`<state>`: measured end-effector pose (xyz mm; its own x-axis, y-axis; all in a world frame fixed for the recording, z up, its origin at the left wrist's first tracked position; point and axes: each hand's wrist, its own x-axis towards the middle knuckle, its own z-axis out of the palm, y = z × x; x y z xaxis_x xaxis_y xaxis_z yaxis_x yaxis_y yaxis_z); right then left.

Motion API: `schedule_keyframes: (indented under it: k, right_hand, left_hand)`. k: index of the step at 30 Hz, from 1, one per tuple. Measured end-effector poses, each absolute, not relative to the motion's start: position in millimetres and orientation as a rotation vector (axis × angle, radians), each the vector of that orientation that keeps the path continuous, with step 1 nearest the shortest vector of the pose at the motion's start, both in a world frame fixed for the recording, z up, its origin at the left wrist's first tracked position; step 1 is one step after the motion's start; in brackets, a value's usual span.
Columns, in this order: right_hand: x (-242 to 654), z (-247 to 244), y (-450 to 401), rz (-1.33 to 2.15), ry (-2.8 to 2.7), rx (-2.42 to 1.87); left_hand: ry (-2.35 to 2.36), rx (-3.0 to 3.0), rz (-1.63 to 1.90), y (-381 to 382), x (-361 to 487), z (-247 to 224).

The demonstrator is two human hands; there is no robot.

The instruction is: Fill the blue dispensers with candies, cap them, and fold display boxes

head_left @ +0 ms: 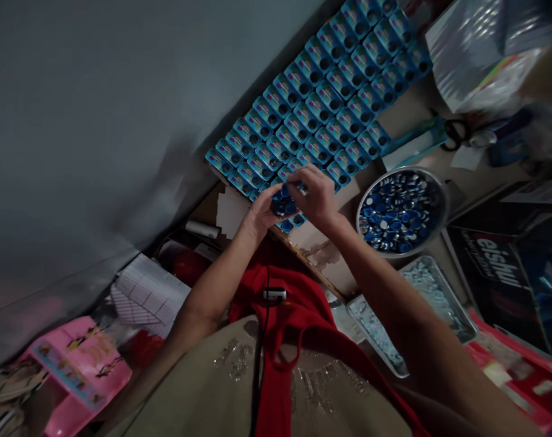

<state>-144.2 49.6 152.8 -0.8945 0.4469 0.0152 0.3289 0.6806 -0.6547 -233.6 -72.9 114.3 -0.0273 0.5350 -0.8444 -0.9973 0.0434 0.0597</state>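
Observation:
My left hand (261,212) is cupped around several small, shiny blue caps (283,205). My right hand (316,193) is right beside it, fingertips pinched over the caps; what is between those fingertips is too small and dark to make out. Just beyond both hands, small blue cases (298,124) with printed labels and a dark round spot at one end lie in close rows. To the right of my right hand, a round metal bowl (358,218) holds many loose blue and silver caps (394,209).
A metal tray (462,309) of small pale pieces lies below the bowl. Scissors (455,133) and clear plastic bags (476,54) are at the upper right, a black printed box (494,261) at the right. A grey wall (98,121) borders the left; a pink chair (88,364) stands lower left.

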Motion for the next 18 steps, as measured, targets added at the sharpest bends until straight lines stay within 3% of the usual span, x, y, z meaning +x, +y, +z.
schedule_keyframes:
  k: [7, 18]
  right_hand:
    - [-72, 143, 24, 1.09, -2.938, -1.27]
    - [-94, 121, 23, 0.769, -3.237, -1.651]
  left_hand:
    - [0.823, -0.663, 1.435, -80, -253, 130]
    - [0.808, -0.624, 1.467, -78, -254, 118]
